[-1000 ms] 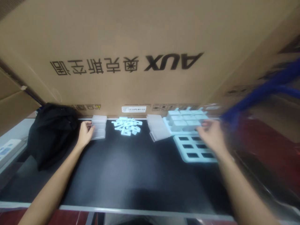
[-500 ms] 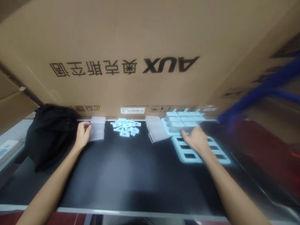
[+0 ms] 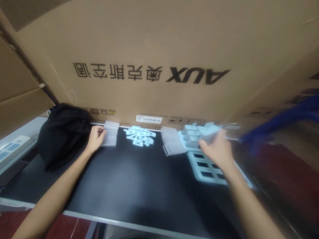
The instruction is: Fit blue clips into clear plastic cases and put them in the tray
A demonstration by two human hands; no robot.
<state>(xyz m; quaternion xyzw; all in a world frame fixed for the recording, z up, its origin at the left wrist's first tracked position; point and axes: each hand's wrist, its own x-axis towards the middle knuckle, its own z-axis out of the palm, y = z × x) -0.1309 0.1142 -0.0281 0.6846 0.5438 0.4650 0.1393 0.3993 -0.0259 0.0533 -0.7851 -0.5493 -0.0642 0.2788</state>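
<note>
My left hand (image 3: 96, 138) is at the left edge of a group of frosted plastic pieces (image 3: 111, 132). Its fingers are curled and drawn toward the thumb; whether they grip one of the pieces is hidden. My right hand (image 3: 219, 147) is closed on a light-blue box-shaped piece (image 3: 210, 130), tilted above a light-blue tray (image 3: 183, 142) of several similar blocks. Blur hides its exact grip. Below that hand lies a flat light-blue frame (image 3: 199, 177) with rectangular openings, partly covered by my wrist.
Between the hands lie a heap of small light-blue plastic tabs (image 3: 140, 135) and a second frosted group (image 3: 171, 141). A black cloth bundle (image 3: 63, 136) sits at left. A large cardboard box (image 3: 149, 36) walls off the back of the black table (image 3: 134, 186); a blue metal bar (image 3: 281, 121) stands at right.
My right hand has taken hold of a light-blue box-shaped piece and tilted it up from the tray. My left hand stays by the frosted pieces. The view has turned slightly left.
</note>
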